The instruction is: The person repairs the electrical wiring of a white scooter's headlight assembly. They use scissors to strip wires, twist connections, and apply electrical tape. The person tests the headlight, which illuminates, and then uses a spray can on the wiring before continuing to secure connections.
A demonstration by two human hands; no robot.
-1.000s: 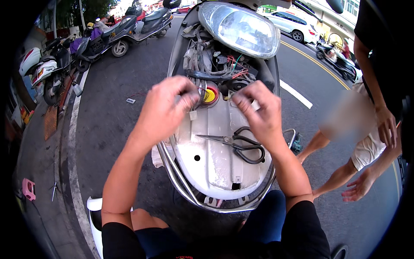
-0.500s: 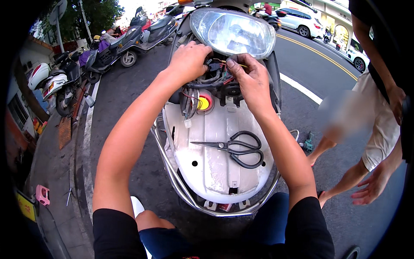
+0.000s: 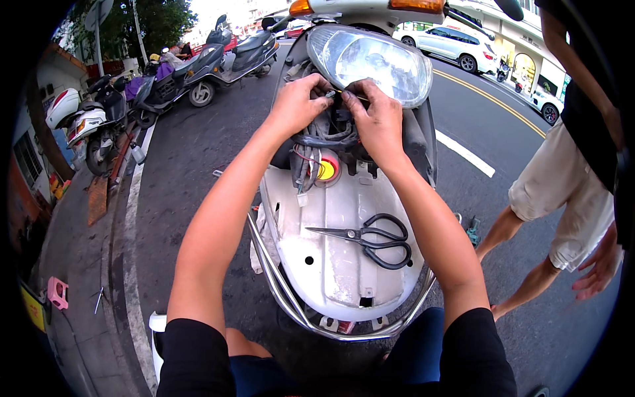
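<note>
Below the clear headlight [image 3: 383, 63] of a scooter, both my hands work close together at the exposed wiring. My left hand [image 3: 297, 102] is closed in a pinch on a thin wire, a small pale end showing at its fingertips. My right hand [image 3: 378, 119] pinches a wire too, with a bit of yellow between the hands. Dark cable bundles [image 3: 324, 140] run beneath them. A roll of tape with a yellow-and-red core [image 3: 326, 171] rests beside a hanging white connector [image 3: 302, 198]. Black-handled scissors [image 3: 360, 237] lie on the pale front panel [image 3: 317, 278], blades toward the left.
A chrome bar [image 3: 284, 306] curves around the panel. On the right stands a person in beige shorts [image 3: 562, 192], one hand hanging low. Parked scooters [image 3: 231, 59] line the left kerb; a white car [image 3: 456, 46] is on the road.
My hands have come closer together, the right one moving left and now pinching beside the left. The view has shifted, so the scooter sits slightly lower and farther right.
</note>
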